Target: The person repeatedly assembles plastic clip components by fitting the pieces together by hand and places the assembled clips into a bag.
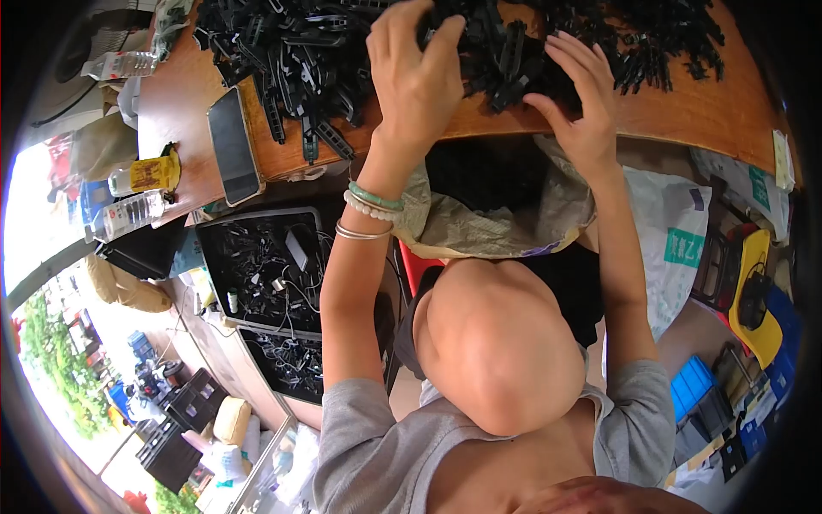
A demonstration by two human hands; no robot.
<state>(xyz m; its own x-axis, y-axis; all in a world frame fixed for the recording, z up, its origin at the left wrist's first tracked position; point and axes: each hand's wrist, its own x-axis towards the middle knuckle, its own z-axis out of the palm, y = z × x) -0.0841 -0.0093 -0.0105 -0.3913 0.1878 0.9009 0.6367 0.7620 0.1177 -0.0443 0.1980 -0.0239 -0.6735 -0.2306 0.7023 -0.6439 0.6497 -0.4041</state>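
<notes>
Black plastic parts (312, 64) lie in a heap along the far side of the wooden table (193, 111). My left hand (417, 73) is over the heap with its fingers apart; nothing shows between them. To its right, my right hand (584, 107) is raised at the table's front edge, thumb and fingers spread, next to more black parts, and it holds nothing. Below the table edge, between my forearms, an open woven sack (467, 231) has dark contents that I cannot make out. Bracelets circle my left wrist.
A phone (233, 146) lies on the table at the left, near a yellow-labelled container (154, 174). Black trays (257, 330) of small parts and cables stand below left. At the right are a white bag (664, 248) and a yellow chair-like object (753, 295).
</notes>
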